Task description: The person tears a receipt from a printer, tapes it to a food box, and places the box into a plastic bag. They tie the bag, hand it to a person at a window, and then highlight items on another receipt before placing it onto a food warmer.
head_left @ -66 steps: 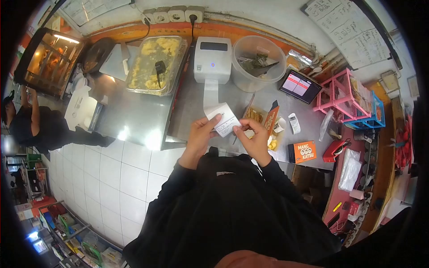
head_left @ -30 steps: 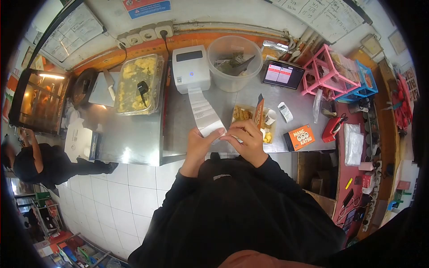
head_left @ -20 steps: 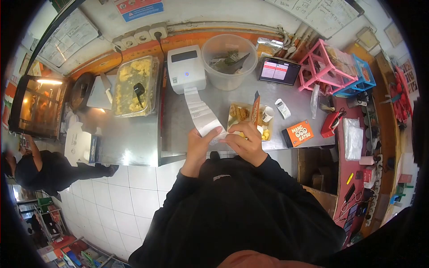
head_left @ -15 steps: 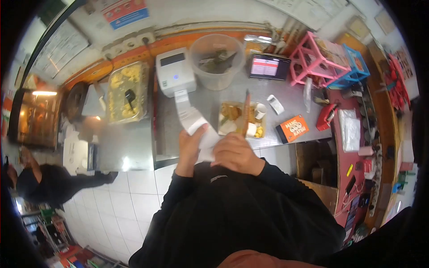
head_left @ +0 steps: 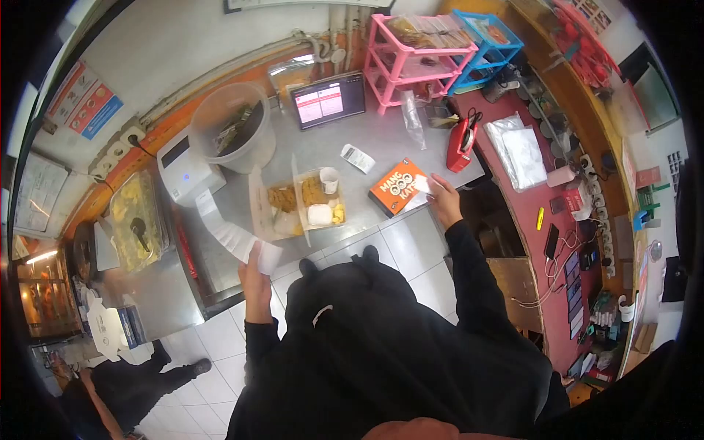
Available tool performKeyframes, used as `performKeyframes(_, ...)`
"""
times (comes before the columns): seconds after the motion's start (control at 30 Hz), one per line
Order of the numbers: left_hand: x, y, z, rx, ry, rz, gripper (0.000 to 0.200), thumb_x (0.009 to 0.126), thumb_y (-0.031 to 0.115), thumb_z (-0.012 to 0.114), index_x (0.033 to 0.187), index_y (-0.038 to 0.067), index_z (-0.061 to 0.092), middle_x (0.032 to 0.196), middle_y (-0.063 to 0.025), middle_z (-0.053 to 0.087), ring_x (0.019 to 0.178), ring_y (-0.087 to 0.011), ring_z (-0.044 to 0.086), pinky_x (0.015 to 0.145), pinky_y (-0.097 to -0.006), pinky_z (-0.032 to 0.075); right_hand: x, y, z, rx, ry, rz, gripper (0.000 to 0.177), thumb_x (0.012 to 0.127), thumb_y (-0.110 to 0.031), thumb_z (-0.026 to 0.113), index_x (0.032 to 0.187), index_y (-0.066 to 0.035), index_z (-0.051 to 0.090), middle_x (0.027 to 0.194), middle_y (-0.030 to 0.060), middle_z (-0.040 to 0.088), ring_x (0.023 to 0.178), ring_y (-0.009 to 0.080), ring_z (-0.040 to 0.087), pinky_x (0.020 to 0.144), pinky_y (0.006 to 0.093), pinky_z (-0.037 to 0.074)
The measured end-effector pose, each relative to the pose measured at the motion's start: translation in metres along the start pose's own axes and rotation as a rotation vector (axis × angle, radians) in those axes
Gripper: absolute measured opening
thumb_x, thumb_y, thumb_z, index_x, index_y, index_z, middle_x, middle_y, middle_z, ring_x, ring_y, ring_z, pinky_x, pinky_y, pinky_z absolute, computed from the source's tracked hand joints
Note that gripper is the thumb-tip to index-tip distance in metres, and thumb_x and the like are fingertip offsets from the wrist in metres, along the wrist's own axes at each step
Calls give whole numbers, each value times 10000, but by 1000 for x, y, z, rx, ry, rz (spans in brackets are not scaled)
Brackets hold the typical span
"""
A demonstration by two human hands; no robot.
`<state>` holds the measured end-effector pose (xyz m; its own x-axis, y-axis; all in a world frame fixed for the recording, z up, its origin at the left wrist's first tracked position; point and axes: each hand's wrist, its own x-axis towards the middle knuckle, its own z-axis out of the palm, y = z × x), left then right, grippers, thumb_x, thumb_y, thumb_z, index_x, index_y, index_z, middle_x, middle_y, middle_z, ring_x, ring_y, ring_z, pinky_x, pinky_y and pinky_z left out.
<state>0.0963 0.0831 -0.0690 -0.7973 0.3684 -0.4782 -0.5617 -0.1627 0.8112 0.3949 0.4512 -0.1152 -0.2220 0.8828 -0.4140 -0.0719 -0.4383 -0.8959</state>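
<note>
My left hand (head_left: 256,286) pinches the end of a long white paper strip (head_left: 236,240) that runs out of the white label printer (head_left: 185,172). Over at the right, my right hand (head_left: 444,202) has its fingers closed on a small white paper slip (head_left: 424,185), which overlaps the corner of the orange Mang Katsu box (head_left: 393,188). Between the hands stands an open food box (head_left: 273,233) with fried pieces, a white cup and yellow chunks in it. A small printed receipt (head_left: 358,158) lies on the steel counter behind the orange box.
Behind the food box are a clear plastic bucket (head_left: 242,147) and a tablet (head_left: 329,103). Pink shelves (head_left: 419,62) and a red stapler-like item (head_left: 462,145) stand right. A tray of yellow food (head_left: 136,220) sits left. Another person (head_left: 121,392) is at lower left.
My hands have parted: the right went right to the orange box with a slip, the left moved left and down with the strip. The view has turned to the right.
</note>
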Motion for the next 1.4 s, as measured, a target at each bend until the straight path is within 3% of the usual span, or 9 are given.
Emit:
performKeyframes(0.1,-6,-30,6,-116,-67,-238,594,889,580,571,1219,89,522,1126,-102,625,895,-197,618,777,-368,496,41,53,-53,328,35,173,204,878,-208,691,1063,-141,636,756,-63,552,612,53,468,609,221,429)
performKeyframes(0.17,-30,-41,33,55,-328,-347,921,826,833,277,1347,92,441,1220,-146,611,920,-235,600,835,-419,413,34,80,-52,365,14,268,228,860,-245,717,1045,-150,623,770,-75,534,642,53,454,604,215,416)
performKeyframes(0.27,-50,-72,74,456,-779,-519,827,923,713,278,1443,78,376,1240,-139,619,1080,-202,589,854,-354,413,24,92,-35,281,182,249,298,820,-222,764,1062,-137,614,885,-42,611,748,84,535,614,227,426)
performKeyframes(0.37,-49,-95,133,824,-932,-267,625,981,535,417,1406,77,440,1246,-102,622,1094,-201,591,893,-347,428,39,114,-33,263,261,157,305,795,-197,793,1038,-129,622,863,-17,631,713,106,565,599,246,442)
performKeyframes(0.5,-16,-151,215,960,-1055,314,436,957,241,562,1352,70,499,1255,-116,612,1194,-234,543,1008,-341,404,38,122,-20,262,347,101,239,752,-141,819,899,-79,640,718,-5,625,565,93,542,540,238,430)
performKeyframes(0.67,27,-221,264,1452,-1138,1097,643,818,130,573,1421,21,378,1459,-151,418,1339,-310,408,1057,-476,343,40,129,-17,239,428,103,227,740,-107,817,869,-22,651,723,43,636,565,108,555,495,241,419)
performKeyframes(0.87,36,-249,262,1753,-1210,1066,760,837,198,543,1506,56,212,1578,-103,206,1454,-275,201,1140,-555,187,40,128,-30,187,291,177,259,759,-144,810,932,-26,659,772,25,657,632,100,585,545,234,433)
performKeyframes(1.23,37,-246,261,1632,-1229,979,843,771,186,613,1508,80,217,1585,-76,192,1461,-248,190,1152,-527,170,78,146,-57,71,-115,-62,259,785,-26,749,985,8,589,812,95,705,694,142,670,633,262,532)
performKeyframes(1.4,35,-244,263,1668,-1211,951,857,771,211,628,1511,88,213,1585,-72,195,1464,-236,181,1158,-516,165,83,140,-55,-181,-66,-150,276,754,32,744,943,3,546,753,99,683,636,136,652,506,249,531)
